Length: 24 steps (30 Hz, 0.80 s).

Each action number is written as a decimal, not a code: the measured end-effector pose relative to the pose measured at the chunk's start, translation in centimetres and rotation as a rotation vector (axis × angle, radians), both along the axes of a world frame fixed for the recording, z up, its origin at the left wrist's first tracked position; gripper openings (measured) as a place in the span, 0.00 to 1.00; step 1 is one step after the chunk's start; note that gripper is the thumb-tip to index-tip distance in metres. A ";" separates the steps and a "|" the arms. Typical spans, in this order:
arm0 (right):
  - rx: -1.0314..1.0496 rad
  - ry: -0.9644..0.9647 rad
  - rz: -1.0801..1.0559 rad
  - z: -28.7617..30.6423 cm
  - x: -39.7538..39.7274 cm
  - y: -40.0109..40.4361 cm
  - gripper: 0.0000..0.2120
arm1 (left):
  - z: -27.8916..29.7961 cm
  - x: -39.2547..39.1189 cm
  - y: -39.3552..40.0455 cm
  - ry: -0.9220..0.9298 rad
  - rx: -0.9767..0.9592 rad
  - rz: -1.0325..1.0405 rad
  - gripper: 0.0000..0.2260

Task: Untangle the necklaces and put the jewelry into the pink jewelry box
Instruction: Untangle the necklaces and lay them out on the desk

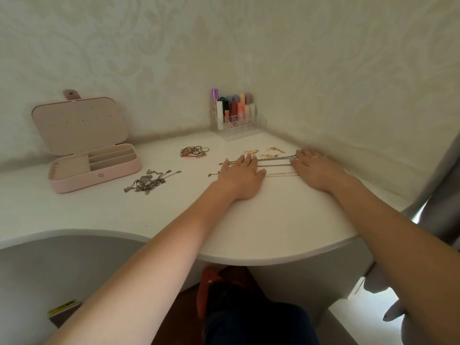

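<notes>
- Necklaces point(273, 161) lie stretched in near-parallel lines across the tabletop point(249, 232), just right of the frame's centre, running between the two hands.
- Left hand point(242, 175) lies flat, palm down, on the left ends of the chains, fingers straight and slightly spread, gripping nothing.
- Right hand point(315, 168) lies flat, palm down, on the right ends of the same chains, fingers straight; a ring shows on one finger.
- Chain ends point(214, 173) stick out to the left of the left hand.
- Silver tangle point(146, 183) of chains sits left of the left hand, apart from it, between that hand and the box.
- Pink box point(94, 168) stands at the left of the frame, lid up and leaning toward the wall; its divided compartments look bare, though small pieces would be hard to make out.
- Bracelets and rings point(194, 151) form a small heap above the silver tangle, near the middle of the frame.
- Gold earrings point(271, 151) lie just above the stretched chains, between the hands and the organizer.
- Clear organizer point(236, 120) with lipsticks stands upright in the corner by the wall, above centre.
- Both forearms reach in from the lower edge of the frame.
</notes>
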State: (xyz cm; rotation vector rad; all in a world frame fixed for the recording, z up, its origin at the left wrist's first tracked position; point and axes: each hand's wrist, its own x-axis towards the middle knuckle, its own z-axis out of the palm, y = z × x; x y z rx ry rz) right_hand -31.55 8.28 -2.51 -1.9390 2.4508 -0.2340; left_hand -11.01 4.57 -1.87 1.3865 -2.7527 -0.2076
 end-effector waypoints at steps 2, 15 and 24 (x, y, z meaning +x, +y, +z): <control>-0.002 -0.018 0.012 -0.1 -0.4 -0.6 0.27 | 0.0 -0.1 -0.3 0.002 0.004 -0.008 0.26; -0.383 0.109 -0.016 1.2 1.2 1.4 0.25 | 0.1 2.1 1.4 0.230 -0.270 0.028 0.25; -0.630 0.380 0.073 1.4 3.6 1.7 0.26 | 1.4 16.2 2.3 0.303 -0.372 0.295 0.19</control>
